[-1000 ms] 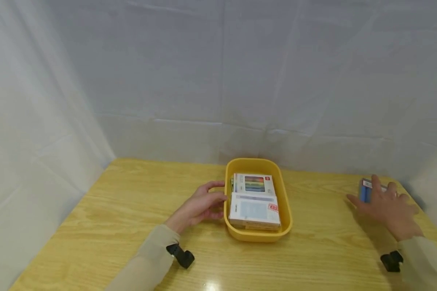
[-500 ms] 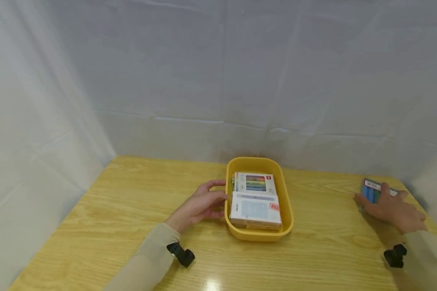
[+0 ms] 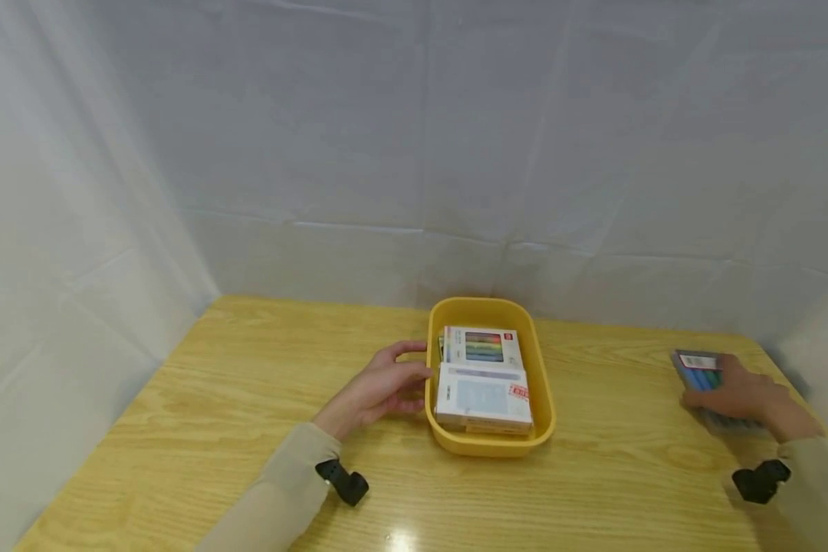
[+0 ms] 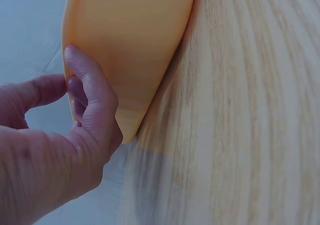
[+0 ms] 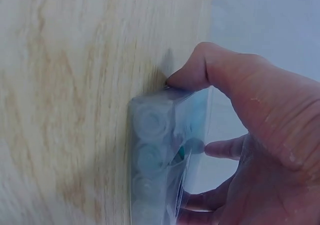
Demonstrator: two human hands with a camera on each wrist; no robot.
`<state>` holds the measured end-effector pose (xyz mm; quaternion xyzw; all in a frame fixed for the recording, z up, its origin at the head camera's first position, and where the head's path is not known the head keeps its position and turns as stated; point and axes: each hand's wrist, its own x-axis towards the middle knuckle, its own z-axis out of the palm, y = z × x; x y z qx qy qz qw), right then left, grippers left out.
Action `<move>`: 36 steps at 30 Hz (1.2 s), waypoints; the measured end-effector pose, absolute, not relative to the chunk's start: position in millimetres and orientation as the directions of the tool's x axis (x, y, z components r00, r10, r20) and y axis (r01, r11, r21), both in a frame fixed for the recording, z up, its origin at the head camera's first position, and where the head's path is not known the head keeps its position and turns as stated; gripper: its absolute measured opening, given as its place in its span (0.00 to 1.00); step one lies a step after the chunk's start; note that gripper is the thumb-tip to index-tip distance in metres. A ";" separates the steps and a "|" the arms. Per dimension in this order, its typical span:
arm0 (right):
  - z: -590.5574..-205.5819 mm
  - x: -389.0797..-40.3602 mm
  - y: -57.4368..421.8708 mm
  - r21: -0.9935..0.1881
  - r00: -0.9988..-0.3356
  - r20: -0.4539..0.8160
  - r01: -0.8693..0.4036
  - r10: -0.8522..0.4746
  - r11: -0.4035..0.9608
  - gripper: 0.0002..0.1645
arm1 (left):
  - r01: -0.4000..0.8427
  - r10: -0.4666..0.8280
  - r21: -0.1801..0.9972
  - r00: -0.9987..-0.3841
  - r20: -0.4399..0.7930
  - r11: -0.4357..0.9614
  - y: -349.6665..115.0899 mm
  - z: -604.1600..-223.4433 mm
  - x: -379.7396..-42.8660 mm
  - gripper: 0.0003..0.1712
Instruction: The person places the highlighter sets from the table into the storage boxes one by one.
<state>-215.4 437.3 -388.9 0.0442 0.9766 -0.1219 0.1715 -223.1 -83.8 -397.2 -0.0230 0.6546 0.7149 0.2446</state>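
A yellow plastic basket stands on the table with several boxes in it. My left hand holds its left side. In the left wrist view, the thumb meets the basket's rim and the other fingers curl against the outer wall. At the table's right side my right hand grips a clear pack of blue and green markers. The right wrist view shows the thumb at one edge of the marker pack and fingers around its far side; the hand covers part of it.
Inside the basket lie a white box with a rainbow window and another white box with a red stamp, others partly hidden below. A wooden table carries everything. White sheeting hangs behind and at both sides.
My right hand has come down onto the marker pack and taken hold of it; the pack has turned and shifted slightly toward me. The left hand and basket look the same.
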 end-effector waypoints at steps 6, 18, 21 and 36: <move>-390.6 -214.4 440.2 -0.202 -0.947 -0.320 0.099 0.030 0.974 0.68 | -0.385 0.317 0.923 -0.878 -0.359 -0.022 -82.5 -398.0 -223.3 0.32; -397.7 -209.8 435.0 -0.222 -0.958 -0.274 0.149 0.084 0.964 0.76 | -0.386 0.318 0.922 -0.877 -0.360 -0.023 -82.4 -398.3 -223.6 0.31; -400.1 -210.0 435.6 -0.213 -0.968 -0.239 0.131 0.078 0.968 0.77 | -0.386 0.314 0.922 -0.879 -0.359 -0.025 -81.9 -397.9 -223.7 0.31; -387.9 -200.7 420.2 -0.222 -0.994 -0.109 0.039 0.015 0.974 0.78 | -0.379 0.305 0.925 -0.884 -0.354 -0.022 -80.0 -398.5 -225.2 0.32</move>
